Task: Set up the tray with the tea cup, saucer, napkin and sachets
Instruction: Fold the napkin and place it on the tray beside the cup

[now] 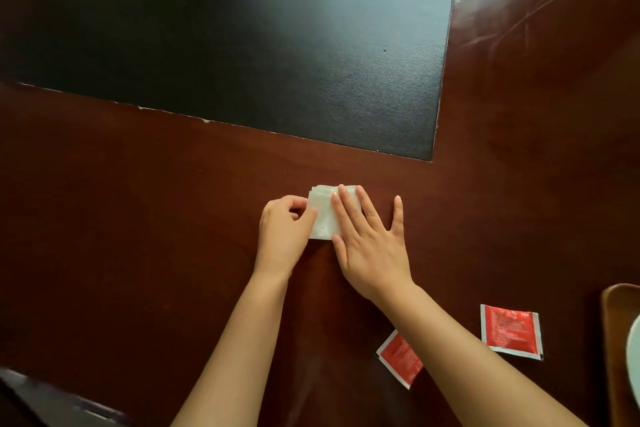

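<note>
A small folded white napkin (322,215) lies on the dark wooden table. My left hand (285,230) pinches its left edge with curled fingers. My right hand (369,236) lies flat with spread fingers, pressing down on the napkin's right part. Two red sachets lie near the front right: one (512,331) in full view, the other (400,359) partly hidden under my right forearm. A wooden tray (618,350) shows only its corner at the right edge, with a sliver of a white saucer (634,354) on it. No cup is in view.
A large black mat (242,38) is set into the table's far half. Bright glare falls on the far right of the table (519,45). A dark edge (41,399) crosses the lower left corner.
</note>
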Available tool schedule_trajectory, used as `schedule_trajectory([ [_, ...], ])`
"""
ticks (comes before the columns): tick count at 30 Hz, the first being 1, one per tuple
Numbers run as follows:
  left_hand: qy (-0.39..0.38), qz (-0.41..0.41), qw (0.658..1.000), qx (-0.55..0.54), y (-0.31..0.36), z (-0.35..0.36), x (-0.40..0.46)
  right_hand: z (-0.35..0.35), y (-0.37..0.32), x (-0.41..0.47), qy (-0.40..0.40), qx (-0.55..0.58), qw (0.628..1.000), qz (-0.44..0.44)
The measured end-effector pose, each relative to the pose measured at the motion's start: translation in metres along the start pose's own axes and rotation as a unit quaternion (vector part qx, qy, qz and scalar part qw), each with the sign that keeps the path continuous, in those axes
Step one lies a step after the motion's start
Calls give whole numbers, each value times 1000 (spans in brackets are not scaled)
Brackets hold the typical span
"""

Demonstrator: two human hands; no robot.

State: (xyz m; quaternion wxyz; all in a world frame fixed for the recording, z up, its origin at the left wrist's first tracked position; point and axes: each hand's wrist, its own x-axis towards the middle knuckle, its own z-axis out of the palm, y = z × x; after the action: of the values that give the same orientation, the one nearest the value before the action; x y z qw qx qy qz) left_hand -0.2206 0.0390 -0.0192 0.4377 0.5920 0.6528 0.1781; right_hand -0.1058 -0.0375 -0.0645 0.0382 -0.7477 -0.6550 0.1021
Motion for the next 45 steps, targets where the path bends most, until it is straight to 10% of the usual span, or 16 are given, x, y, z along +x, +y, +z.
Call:
schedule_trajectory([
  [16,-59,-61,985,-151,-13,-20,8,-3,0,-2,-7,-1,1000,2],
  [24,-65,-105,963,-241,-12,-40,-13,-27,-1,-12,-4,97,983,157],
  [30,-134,-122,924,-337,6,-55,-40,-79,-4,-23,-18,545,791,278],
  [45,-200,0,950,-240,72,-46,-119,-163,23,-113,107,628,726,260],
])
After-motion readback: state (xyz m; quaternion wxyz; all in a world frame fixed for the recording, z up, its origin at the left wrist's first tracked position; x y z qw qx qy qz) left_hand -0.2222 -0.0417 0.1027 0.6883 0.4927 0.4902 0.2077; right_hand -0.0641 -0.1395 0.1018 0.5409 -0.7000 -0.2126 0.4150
